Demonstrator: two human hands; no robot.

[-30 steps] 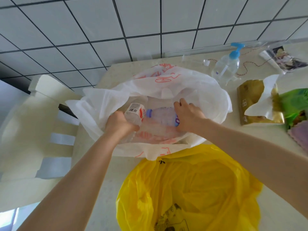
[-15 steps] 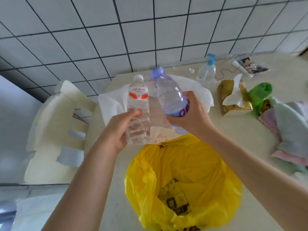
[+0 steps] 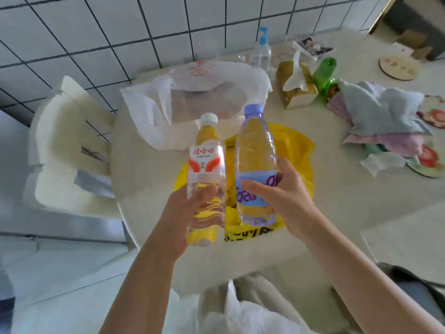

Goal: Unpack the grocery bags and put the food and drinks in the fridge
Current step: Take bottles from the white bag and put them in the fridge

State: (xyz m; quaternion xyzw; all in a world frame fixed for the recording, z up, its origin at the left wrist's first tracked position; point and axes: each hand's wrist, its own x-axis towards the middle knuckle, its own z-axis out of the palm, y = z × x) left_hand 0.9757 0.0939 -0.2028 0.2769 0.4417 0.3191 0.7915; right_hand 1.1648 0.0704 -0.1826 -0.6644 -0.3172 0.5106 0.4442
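From my head camera, my left hand (image 3: pixel 183 213) grips the lower half of a clear water bottle with a red-and-white label (image 3: pixel 206 179), fingers curled round it. My right hand (image 3: pixel 279 196) grips a second bottle with a blue cap and blue label (image 3: pixel 255 162). Both stand upright, side by side, above the yellow bag (image 3: pixel 298 150) on the table (image 3: pixel 144 169). Behind it the white bag (image 3: pixel 154 109) gapes open.

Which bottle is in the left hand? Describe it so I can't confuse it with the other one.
Above the yellow bag on the table, two clear bottles are held side by side. The left hand grips the white-capped bottle with the red-and-white label; its neighbour has a blue cap and blue label.
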